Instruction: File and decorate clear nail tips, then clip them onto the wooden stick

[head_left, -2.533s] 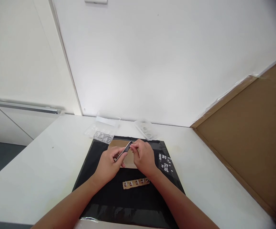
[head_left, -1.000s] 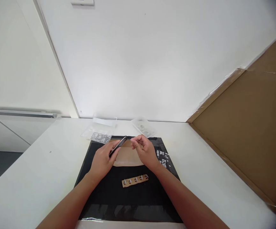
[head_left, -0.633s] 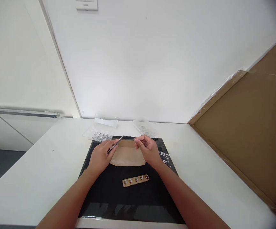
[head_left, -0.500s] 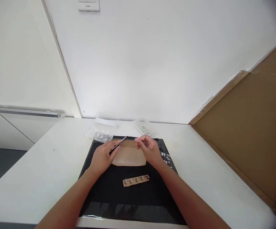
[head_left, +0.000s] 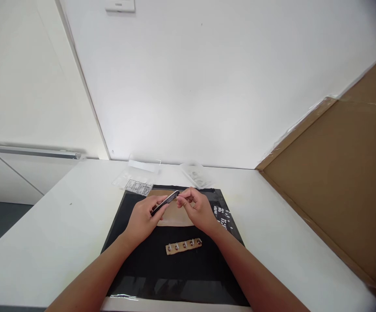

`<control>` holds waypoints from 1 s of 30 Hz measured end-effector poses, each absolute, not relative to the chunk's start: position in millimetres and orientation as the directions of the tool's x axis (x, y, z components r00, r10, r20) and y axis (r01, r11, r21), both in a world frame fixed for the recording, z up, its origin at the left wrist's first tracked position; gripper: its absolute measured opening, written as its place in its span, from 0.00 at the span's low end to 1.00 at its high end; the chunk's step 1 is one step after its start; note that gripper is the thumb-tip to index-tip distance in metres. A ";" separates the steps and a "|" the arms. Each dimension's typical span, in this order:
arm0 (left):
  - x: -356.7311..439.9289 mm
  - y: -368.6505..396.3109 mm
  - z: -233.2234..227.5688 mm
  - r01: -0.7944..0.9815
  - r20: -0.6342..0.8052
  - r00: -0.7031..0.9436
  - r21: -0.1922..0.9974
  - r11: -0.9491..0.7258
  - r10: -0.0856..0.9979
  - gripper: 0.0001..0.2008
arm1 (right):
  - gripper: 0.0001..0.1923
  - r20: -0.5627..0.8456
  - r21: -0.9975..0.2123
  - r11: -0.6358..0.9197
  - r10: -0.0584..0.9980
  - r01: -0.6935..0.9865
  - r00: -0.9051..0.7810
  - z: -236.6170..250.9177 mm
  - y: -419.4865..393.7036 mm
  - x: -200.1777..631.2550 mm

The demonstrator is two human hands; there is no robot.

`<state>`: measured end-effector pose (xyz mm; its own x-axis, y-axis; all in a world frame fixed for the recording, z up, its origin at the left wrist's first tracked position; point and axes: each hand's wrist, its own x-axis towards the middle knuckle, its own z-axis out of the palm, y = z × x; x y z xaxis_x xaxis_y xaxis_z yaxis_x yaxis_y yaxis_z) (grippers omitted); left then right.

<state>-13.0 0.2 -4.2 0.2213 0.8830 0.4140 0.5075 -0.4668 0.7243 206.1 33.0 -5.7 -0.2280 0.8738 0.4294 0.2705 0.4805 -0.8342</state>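
Observation:
My left hand (head_left: 144, 216) grips a slim, flat dark object (head_left: 165, 203) with a pale edge, held tilted up to the right; I cannot tell its kind. At its upper end, my right hand (head_left: 197, 209) has thumb and forefinger pinched together. Whatever those fingertips hold is too small to make out. Both hands are above a tan sheet (head_left: 174, 221) on a black mat (head_left: 161, 268). Nearer to me lies a short cardboard strip (head_left: 184, 247) carrying several small dark round pieces with white bits beside them.
Behind the mat are a clear plastic bag (head_left: 138, 185) with a printed label and a translucent tray (head_left: 194, 175). Small white pieces (head_left: 222, 216) lie scattered on the mat's right side. A brown cardboard panel (head_left: 334, 173) stands at the right, and a white wall (head_left: 188, 86) rises behind.
My right hand has come left, its fingertips now at the upper end of the dark object. The left hand has tilted that object so more of its dark face shows.

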 end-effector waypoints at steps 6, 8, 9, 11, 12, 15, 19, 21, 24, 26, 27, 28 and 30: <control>-6.7 -3.9 -4.2 0.400 0.336 0.235 0.822 -0.406 0.912 0.13 | 0.07 0.631 -0.476 0.626 0.732 0.617 -0.256 -10.1 30.1 202.1; -5.1 -4.7 -4.4 0.391 0.353 0.238 0.818 -0.422 0.905 0.12 | 0.08 0.646 -0.443 0.631 0.717 0.637 -0.261 -12.9 27.5 197.9; -4.5 -5.0 -4.1 0.401 0.376 0.237 0.802 -0.443 0.896 0.11 | 0.08 0.648 -0.427 0.637 0.711 0.643 -0.274 -13.6 26.0 195.6; -3.1 -5.7 -3.0 0.420 0.429 0.236 0.764 -0.489 0.872 0.11 | 0.09 0.654 -0.385 0.644 0.696 0.661 -0.297 -13.2 23.4 191.3; -2.4 -6.1 -2.3 0.424 0.452 0.235 0.749 -0.509 0.861 0.12 | 0.09 0.665 -0.362 0.639 0.687 0.678 -0.293 -12.0 22.7 189.7; -0.6 -7.1 -1.0 0.423 0.492 0.234 0.725 -0.544 0.838 0.13 | 0.09 0.711 -0.306 0.600 0.660 0.739 -0.242 -6.9 22.5 187.9; 0.4 -8.2 -1.3 0.424 0.514 0.228 0.712 -0.560 0.827 0.11 | 0.10 0.671 -0.264 0.620 0.668 0.739 -0.321 -3.1 21.3 188.0; 0.2 -8.5 -1.7 0.434 0.522 0.229 0.701 -0.566 0.822 0.11 | 0.11 0.663 -0.259 0.601 0.680 0.757 -0.313 -3.1 19.8 187.0; -0.5 -8.5 -2.4 0.452 0.524 0.210 0.697 -0.557 0.825 0.11 | 0.11 0.673 -0.273 0.578 0.686 0.769 -0.277 -3.1 18.2 184.1; -1.2 -8.1 -3.1 0.452 0.521 0.207 0.700 -0.553 0.828 0.12 | 0.10 0.656 -0.280 0.600 0.690 0.750 -0.306 -2.4 17.7 182.2; -1.5 -8.0 -3.3 0.447 0.520 0.207 0.703 -0.553 0.828 0.12 | 0.10 0.652 -0.283 0.604 0.691 0.745 -0.313 -1.9 17.6 181.6; -1.7 -7.9 -3.4 0.442 0.522 0.207 0.705 -0.555 0.827 0.12 | 0.10 0.652 -0.288 0.597 0.695 0.749 -0.303 -1.3 17.7 181.3; -1.8 -8.1 -3.2 0.435 0.526 0.198 0.709 -0.555 0.827 0.12 | 0.11 0.659 -0.305 0.571 0.704 0.762 -0.265 0.1 18.0 181.5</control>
